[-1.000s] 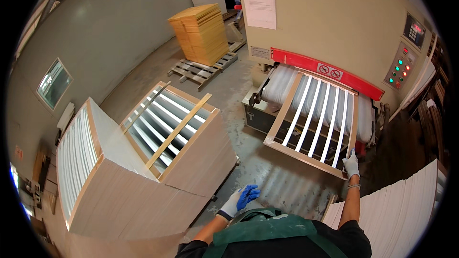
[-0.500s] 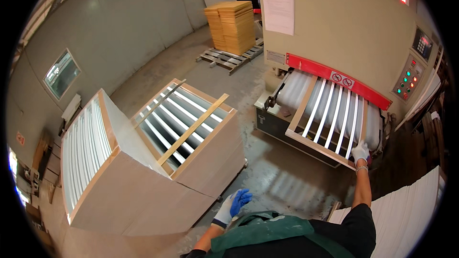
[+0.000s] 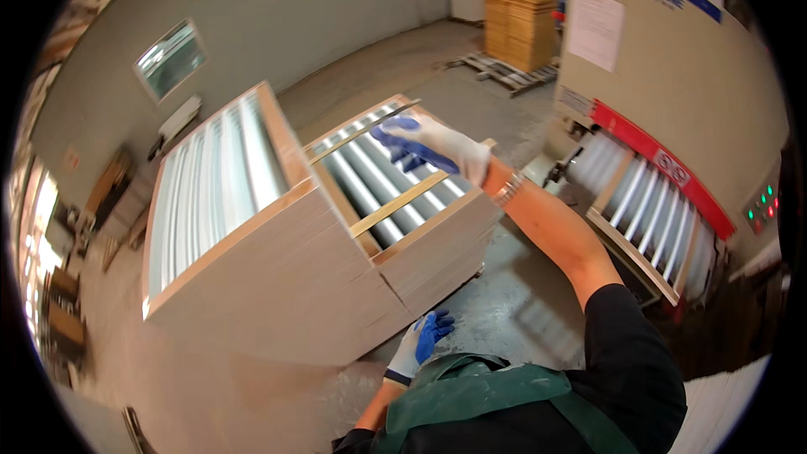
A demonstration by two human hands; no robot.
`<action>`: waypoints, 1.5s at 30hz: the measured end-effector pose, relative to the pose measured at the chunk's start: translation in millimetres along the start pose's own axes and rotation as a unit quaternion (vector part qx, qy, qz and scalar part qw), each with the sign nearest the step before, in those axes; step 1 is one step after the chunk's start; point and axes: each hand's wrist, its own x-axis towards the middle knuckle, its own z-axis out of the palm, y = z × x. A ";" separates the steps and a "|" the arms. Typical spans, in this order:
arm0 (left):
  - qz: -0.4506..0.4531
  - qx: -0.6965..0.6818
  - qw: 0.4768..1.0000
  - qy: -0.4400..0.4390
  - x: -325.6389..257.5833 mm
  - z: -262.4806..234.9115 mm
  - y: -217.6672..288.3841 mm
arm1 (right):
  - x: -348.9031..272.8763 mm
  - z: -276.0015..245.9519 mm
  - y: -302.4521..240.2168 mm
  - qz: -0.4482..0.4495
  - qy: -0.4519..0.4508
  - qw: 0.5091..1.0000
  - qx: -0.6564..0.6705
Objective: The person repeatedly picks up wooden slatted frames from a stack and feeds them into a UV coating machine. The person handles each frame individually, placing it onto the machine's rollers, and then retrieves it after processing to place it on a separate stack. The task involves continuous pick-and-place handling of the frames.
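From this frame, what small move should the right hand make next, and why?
Probably close the right hand on the top slatted frame. It hovers open over that frame on the lower stack, while the left hand hangs free, holding nothing.

white gloves with blue palms on left hand (image 3: 420,340) and right hand (image 3: 429,145), wristwatch (image 3: 507,189), black short sleeves, green apron (image 3: 496,399)

This is a woodworking factory floor. A large beige machine (image 3: 672,92) with a red strip, rollers and green and red indicator lights stands on bare concrete floor (image 3: 403,76). Tall stacks of slatted wooden frames (image 3: 277,235) fill the middle, and flat boards (image 3: 519,25) sit on a pallet (image 3: 503,72) farther back.
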 end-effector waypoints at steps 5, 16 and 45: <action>0.049 -0.070 0.996 0.040 -22.4 -19.7 9.3 | 90.2 105.6 -29.5 -0.031 -0.077 0.989 -0.122; 0.069 0.041 0.997 0.020 -25.9 5.9 47.5 | 124.0 117.3 -10.6 -0.014 -0.005 0.956 -0.294; 0.026 0.075 0.986 -0.147 18.2 180.9 74.8 | -467.3 -17.4 144.5 0.018 0.679 0.734 -0.021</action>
